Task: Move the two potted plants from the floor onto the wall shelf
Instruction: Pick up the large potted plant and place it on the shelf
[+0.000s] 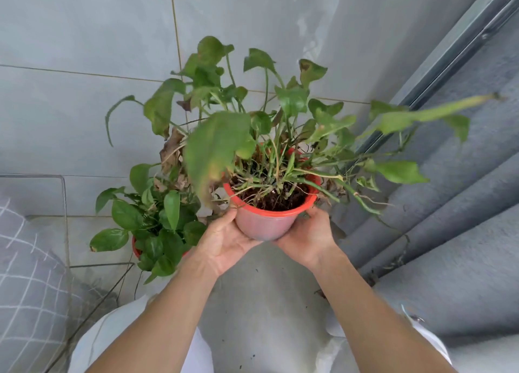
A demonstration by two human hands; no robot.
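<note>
I hold a red plastic pot with a straggly green plant, its long stems trailing to the right, lifted off the floor in front of me. My left hand cups the pot's left side and underside. My right hand grips its right side. A second potted plant with fuller dark green leaves stands on the floor to the left, its red pot mostly hidden by foliage. No wall shelf is in view.
A grey tiled wall rises behind the plants. Grey curtains hang at the right by a metal window frame. A thin wire frame and a grey checked cushion sit at the left. The floor is grey concrete.
</note>
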